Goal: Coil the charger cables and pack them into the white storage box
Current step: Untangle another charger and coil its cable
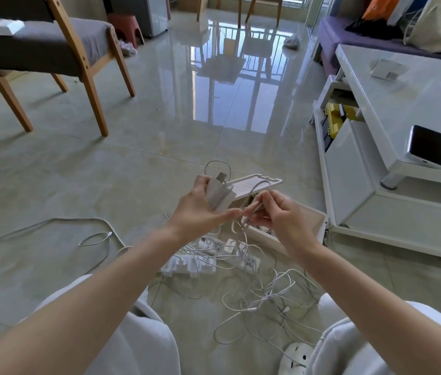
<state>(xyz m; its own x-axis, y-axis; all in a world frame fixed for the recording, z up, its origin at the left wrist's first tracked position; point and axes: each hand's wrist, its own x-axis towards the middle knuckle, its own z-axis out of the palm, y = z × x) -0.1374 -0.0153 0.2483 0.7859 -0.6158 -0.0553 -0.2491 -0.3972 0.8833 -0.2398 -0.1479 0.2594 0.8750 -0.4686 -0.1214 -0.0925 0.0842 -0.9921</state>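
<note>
Both hands were raised over the tiled floor [160,117], between the person's knees.

- Left hand [200,209]: fingers curled round a white charger block [219,194], held upright with its plug end uppermost; a loop of cord arched above it.
- Right hand [276,212]: thumb and fingertips pinched together on a thin white cable [253,209] that ran toward the charger block and also hung down to the floor. The two hands were close, thumbs nearly meeting.
- White storage box [311,220]: on the floor just behind the hands, against the base of the white worktop [403,104]. Its lid [252,185] stood raised at the far side. The contents were mostly hidden by the hands.
- Loose cables [268,296]: a white tangle on the floor beneath the right forearm, uncoiled. One further long cable [92,239] trailed off to the left.
- Power strip [241,255]: white, on the floor under the hands, crossed by cables.
- Phone [426,146]: dark screen up, near the worktop's edge.
- Wooden chair [51,44]: grey seat, far left.
</note>
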